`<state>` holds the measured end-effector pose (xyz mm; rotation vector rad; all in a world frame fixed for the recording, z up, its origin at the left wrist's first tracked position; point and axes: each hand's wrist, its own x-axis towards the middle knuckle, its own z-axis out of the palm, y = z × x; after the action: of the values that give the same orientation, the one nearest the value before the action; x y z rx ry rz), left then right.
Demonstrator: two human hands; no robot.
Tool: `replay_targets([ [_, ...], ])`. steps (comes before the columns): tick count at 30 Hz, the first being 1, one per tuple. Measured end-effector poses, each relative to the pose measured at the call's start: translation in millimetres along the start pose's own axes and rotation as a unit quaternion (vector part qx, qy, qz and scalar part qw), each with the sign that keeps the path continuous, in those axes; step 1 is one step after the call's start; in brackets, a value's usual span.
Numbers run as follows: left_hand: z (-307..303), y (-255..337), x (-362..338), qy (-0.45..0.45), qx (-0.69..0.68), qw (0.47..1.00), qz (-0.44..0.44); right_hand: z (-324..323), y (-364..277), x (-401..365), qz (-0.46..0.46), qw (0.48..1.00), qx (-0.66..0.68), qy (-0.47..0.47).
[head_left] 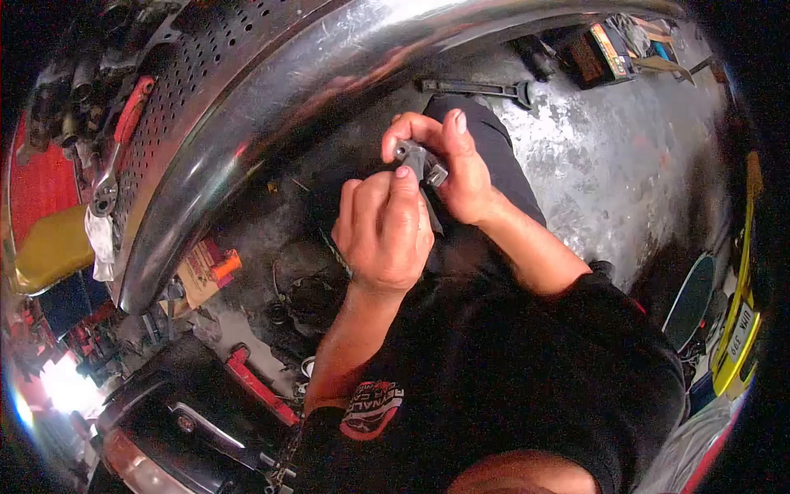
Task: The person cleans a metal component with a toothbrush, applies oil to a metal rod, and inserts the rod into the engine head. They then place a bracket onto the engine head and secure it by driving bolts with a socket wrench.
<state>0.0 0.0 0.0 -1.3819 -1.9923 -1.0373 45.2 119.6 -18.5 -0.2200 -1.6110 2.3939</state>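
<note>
My right hand (467, 177) is closed around a small grey metal part (415, 156), thumb raised above it and fingers curled round the far side. The part has a round hole at one end and a short shiny stub on the right. My left hand (385, 226) pinches the same part from the near left, its thumb pressed on top. Below the part hangs a dark strip (434, 216) whose kind I cannot make out. Fingers hide much of the part. Both hands are over my lap.
A large curved shiny panel (247, 107) arches across the upper left, beside a perforated sheet (197, 70) and a red-handled ratchet (123, 140). A big wrench (481, 87) and a box (605, 53) lie on the floor. Cardboard (197, 276) lies lower left.
</note>
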Motion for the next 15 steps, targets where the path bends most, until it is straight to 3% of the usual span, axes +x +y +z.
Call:
replay_targets([
  [6,2.7,-3.6,6.5,-0.094,-0.018,0.995,0.023,-4.8,-2.0,-1.7,0.014,1.000,0.001,0.016],
  [15,9.8,-11.3,2.3,-0.103,-0.199,0.974,-0.040,-7.7,-4.4,-3.5,0.003,0.999,0.024,0.034],
])
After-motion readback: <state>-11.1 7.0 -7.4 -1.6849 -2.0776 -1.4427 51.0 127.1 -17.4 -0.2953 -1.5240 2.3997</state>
